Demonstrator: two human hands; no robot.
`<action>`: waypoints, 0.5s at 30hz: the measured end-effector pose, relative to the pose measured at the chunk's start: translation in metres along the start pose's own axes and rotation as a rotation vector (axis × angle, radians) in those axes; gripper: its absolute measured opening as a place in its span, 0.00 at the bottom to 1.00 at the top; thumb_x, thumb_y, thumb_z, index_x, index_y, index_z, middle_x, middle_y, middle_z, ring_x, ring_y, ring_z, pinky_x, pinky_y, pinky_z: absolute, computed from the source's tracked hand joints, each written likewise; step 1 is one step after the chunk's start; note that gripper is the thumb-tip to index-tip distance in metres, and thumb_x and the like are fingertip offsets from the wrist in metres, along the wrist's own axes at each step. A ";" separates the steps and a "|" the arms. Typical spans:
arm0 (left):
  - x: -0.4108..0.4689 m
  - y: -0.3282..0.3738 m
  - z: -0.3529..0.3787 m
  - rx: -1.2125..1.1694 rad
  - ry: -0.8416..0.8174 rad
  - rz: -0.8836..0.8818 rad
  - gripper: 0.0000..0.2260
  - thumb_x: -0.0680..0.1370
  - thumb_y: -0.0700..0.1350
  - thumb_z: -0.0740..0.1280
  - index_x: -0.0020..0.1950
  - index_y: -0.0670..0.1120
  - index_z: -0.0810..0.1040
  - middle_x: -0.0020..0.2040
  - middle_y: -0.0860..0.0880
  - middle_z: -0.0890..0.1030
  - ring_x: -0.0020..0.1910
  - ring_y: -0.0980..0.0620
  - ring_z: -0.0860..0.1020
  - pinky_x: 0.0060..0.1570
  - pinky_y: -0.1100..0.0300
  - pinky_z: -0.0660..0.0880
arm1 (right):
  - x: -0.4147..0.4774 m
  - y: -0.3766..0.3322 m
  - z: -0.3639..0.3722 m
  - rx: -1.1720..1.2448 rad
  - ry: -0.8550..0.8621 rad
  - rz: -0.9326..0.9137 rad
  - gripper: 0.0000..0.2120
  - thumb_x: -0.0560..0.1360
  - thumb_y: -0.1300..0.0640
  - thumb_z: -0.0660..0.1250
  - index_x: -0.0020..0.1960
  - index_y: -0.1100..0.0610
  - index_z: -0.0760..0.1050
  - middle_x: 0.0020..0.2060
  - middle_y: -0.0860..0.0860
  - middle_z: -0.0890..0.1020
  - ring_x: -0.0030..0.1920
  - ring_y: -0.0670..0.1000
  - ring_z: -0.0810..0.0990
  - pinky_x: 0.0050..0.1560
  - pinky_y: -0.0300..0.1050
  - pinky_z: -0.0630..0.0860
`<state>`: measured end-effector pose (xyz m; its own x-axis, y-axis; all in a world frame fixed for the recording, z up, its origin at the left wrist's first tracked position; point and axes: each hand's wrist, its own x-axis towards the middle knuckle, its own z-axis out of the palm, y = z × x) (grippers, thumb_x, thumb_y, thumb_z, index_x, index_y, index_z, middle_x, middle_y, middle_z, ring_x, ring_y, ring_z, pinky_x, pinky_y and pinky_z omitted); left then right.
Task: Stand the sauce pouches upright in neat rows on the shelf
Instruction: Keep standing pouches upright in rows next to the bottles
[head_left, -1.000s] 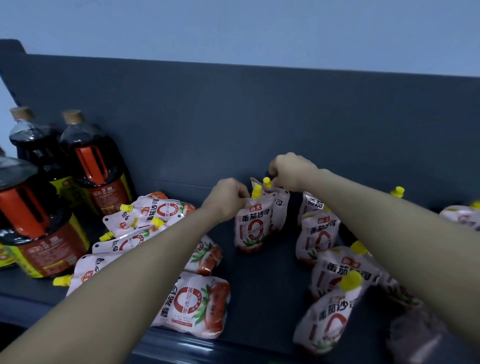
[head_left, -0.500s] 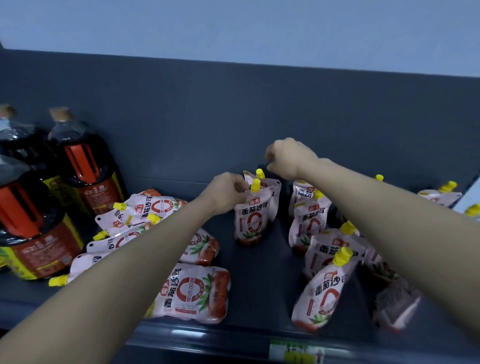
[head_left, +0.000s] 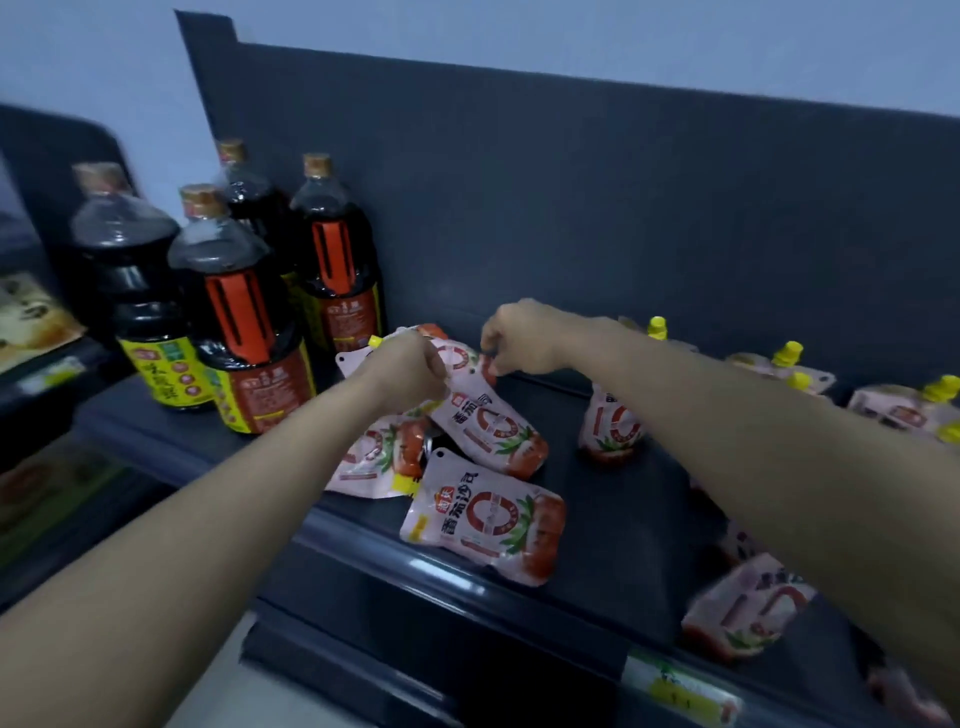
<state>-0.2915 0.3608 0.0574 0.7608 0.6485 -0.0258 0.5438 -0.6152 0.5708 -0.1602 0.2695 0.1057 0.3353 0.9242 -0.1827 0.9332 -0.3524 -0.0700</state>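
Pink-and-white sauce pouches with yellow caps lie and stand on a dark shelf (head_left: 613, 525). My left hand (head_left: 410, 369) is closed on the top of a tilted pouch (head_left: 488, 431) in the left pile. Just behind it, my right hand (head_left: 524, 338) pinches the edge of another pouch (head_left: 462, 358) at the back of that pile. One pouch (head_left: 488, 519) lies flat near the front lip and another (head_left: 374, 452) lies under my left wrist. An upright pouch (head_left: 613, 426) stands partly hidden behind my right forearm. More capped pouches (head_left: 779, 364) stand at the back right.
Large dark sauce bottles (head_left: 249, 332) stand at the shelf's left end, close to the pile. A blurred pouch (head_left: 743, 608) sits at the front right. The back panel (head_left: 623, 208) rises behind. A price label (head_left: 675, 686) is on the front lip.
Both hands have left the pair of standing pouches and moved left to the pile of lying pouches. The view has swung left, so the bottles look nearer.
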 end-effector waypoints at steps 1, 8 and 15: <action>-0.005 -0.008 0.000 0.012 -0.015 -0.028 0.02 0.71 0.38 0.71 0.41 0.39 0.81 0.37 0.44 0.76 0.37 0.48 0.72 0.39 0.58 0.71 | 0.008 -0.008 0.007 -0.019 -0.038 -0.022 0.16 0.75 0.55 0.68 0.61 0.58 0.77 0.59 0.56 0.79 0.58 0.58 0.78 0.60 0.53 0.76; -0.029 -0.035 0.021 0.056 -0.183 -0.109 0.07 0.71 0.42 0.72 0.45 0.40 0.82 0.41 0.45 0.80 0.41 0.50 0.75 0.41 0.60 0.72 | 0.048 -0.027 0.041 -0.101 -0.178 -0.106 0.23 0.75 0.56 0.68 0.67 0.60 0.70 0.63 0.57 0.76 0.59 0.57 0.76 0.58 0.49 0.75; -0.031 -0.032 0.053 0.401 -0.169 -0.183 0.21 0.67 0.58 0.72 0.59 0.56 0.78 0.56 0.46 0.63 0.62 0.41 0.60 0.60 0.46 0.62 | 0.068 -0.010 0.062 -0.055 -0.213 -0.117 0.21 0.73 0.52 0.70 0.62 0.59 0.70 0.61 0.58 0.75 0.53 0.54 0.72 0.50 0.45 0.71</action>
<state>-0.3133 0.3365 -0.0037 0.6682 0.7011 -0.2487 0.7433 -0.6434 0.1833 -0.1544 0.3271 0.0335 0.1949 0.9045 -0.3794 0.9717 -0.2308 -0.0510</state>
